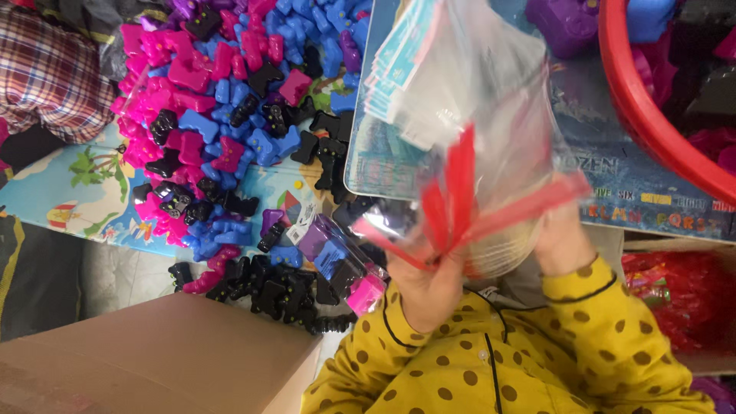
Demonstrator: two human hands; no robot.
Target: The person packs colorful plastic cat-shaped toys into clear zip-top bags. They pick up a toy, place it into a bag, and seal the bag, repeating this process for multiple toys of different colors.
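Observation:
My left hand (431, 295) and my right hand (565, 239) hold up a clear plastic bag (491, 100). Both hands grip its mouth at the red closure strip (460, 195), which is bunched and blurred between them. Inside the bag, near its far end, lies a stack of light blue printed cards (392, 73). Both arms wear yellow sleeves with brown dots (521, 360). Just left of my left hand lies a small clear packet (340, 262) holding purple, blue, black and pink toy pieces.
A big pile of pink, blue, black and purple controller-shaped toy pieces (230, 100) covers a picture mat (84, 172). A cardboard box (153, 353) stands at the lower left. A red basin (648, 123) rests on a blue printed board (629, 180) at the upper right.

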